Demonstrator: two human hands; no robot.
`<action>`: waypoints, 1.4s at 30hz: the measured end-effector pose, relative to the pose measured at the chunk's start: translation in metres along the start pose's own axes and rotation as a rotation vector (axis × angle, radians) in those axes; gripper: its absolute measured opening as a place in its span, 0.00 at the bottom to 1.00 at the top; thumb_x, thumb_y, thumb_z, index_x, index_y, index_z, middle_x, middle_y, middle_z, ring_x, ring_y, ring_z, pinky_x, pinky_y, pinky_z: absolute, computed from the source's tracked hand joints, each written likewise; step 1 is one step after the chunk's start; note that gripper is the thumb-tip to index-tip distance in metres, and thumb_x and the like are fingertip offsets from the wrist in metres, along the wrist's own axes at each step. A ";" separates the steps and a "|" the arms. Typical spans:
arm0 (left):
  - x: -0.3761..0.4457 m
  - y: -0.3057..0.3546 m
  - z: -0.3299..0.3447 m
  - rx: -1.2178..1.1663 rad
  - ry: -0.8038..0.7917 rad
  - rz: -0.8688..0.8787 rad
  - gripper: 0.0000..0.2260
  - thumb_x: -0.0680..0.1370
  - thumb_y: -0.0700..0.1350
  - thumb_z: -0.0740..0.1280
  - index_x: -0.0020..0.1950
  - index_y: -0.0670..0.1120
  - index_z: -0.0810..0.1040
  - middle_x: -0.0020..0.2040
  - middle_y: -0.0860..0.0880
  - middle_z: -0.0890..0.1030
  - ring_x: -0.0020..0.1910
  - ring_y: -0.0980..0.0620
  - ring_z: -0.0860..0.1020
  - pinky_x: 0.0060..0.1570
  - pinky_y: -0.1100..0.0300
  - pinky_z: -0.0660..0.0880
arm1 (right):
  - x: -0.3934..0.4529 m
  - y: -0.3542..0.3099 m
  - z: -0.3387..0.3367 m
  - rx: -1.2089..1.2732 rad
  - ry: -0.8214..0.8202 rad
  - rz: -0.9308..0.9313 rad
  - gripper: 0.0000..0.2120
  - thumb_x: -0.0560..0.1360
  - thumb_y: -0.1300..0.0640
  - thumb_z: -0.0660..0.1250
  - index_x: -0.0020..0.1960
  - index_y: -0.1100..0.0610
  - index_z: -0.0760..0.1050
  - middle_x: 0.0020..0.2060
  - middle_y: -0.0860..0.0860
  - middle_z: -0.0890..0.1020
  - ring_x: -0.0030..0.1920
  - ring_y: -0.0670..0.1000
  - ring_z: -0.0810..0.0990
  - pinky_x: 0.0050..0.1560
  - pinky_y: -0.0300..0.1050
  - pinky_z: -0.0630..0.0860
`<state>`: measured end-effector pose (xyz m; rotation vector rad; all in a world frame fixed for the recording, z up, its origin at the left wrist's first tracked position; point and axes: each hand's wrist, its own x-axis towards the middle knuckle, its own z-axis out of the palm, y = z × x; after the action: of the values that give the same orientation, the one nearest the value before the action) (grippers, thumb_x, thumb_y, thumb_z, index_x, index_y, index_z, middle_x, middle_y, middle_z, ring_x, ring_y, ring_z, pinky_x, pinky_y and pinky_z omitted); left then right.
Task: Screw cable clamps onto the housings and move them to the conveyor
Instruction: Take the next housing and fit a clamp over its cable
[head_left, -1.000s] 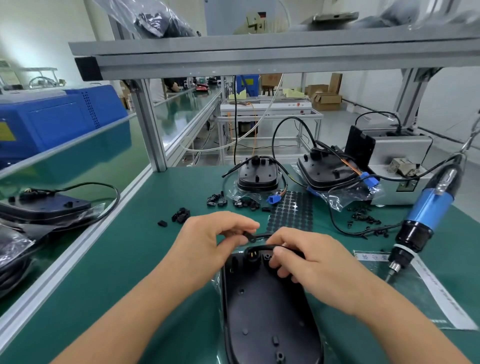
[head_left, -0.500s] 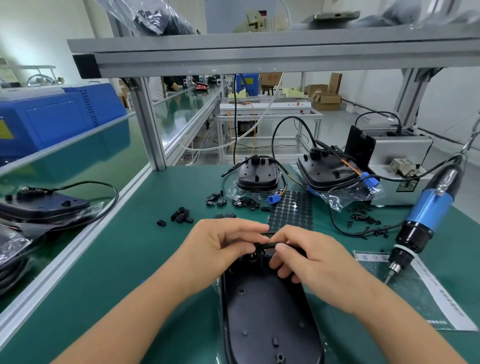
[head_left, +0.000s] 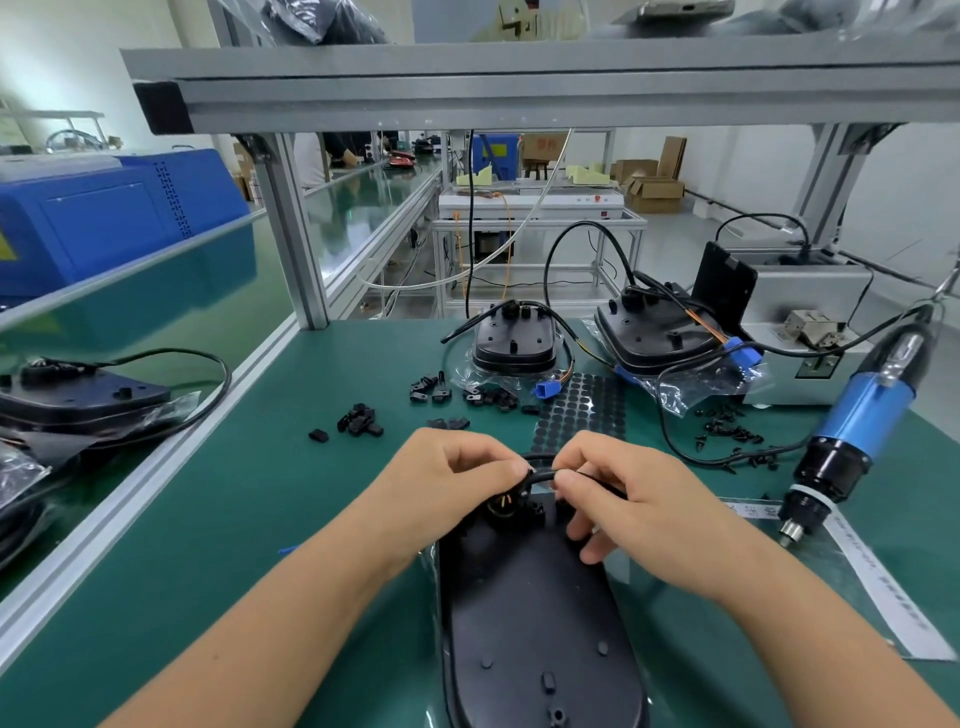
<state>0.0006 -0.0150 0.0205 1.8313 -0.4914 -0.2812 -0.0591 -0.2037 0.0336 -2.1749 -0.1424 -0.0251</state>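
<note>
Head view: at centre frame, the left hand (head_left: 457, 480) and right hand (head_left: 631, 496) both pinch the black cable (head_left: 543, 472) above the housing (head_left: 530, 613), which lies just below them, running to the bottom edge. The cable should probably be seated snugly before clamping. Spare cable clamps (head_left: 358, 418) lie upper left of the hands; the screwdriver (head_left: 857, 426) hangs at right.

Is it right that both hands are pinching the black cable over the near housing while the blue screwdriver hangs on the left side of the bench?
Not quite. In the head view the blue screwdriver hangs on the right side of the bench, not the left. The rest holds: the left hand and the right hand both pinch the black cable over the near housing.
</note>
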 end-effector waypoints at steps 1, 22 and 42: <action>0.001 0.001 0.001 0.011 0.002 0.011 0.04 0.75 0.47 0.71 0.42 0.52 0.85 0.37 0.54 0.83 0.38 0.60 0.77 0.45 0.64 0.73 | 0.000 0.001 0.000 0.006 -0.006 0.000 0.09 0.78 0.55 0.62 0.40 0.47 0.74 0.32 0.47 0.80 0.32 0.49 0.83 0.39 0.44 0.81; -0.013 0.000 0.014 0.016 0.089 0.129 0.05 0.72 0.42 0.75 0.43 0.53 0.85 0.37 0.52 0.86 0.39 0.56 0.84 0.43 0.65 0.78 | -0.003 0.004 0.005 0.026 0.007 -0.057 0.08 0.77 0.55 0.65 0.40 0.46 0.77 0.35 0.46 0.81 0.34 0.45 0.82 0.34 0.38 0.79; -0.006 -0.006 0.010 0.163 0.062 -0.033 0.04 0.72 0.48 0.73 0.37 0.52 0.84 0.33 0.49 0.83 0.27 0.56 0.74 0.29 0.66 0.72 | 0.008 0.028 0.002 -0.204 0.111 -0.081 0.05 0.73 0.56 0.69 0.40 0.46 0.77 0.35 0.40 0.80 0.35 0.42 0.78 0.41 0.40 0.77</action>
<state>-0.0083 -0.0196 0.0117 2.0017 -0.4527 -0.2113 -0.0484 -0.2174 0.0096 -2.3638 -0.1708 -0.2141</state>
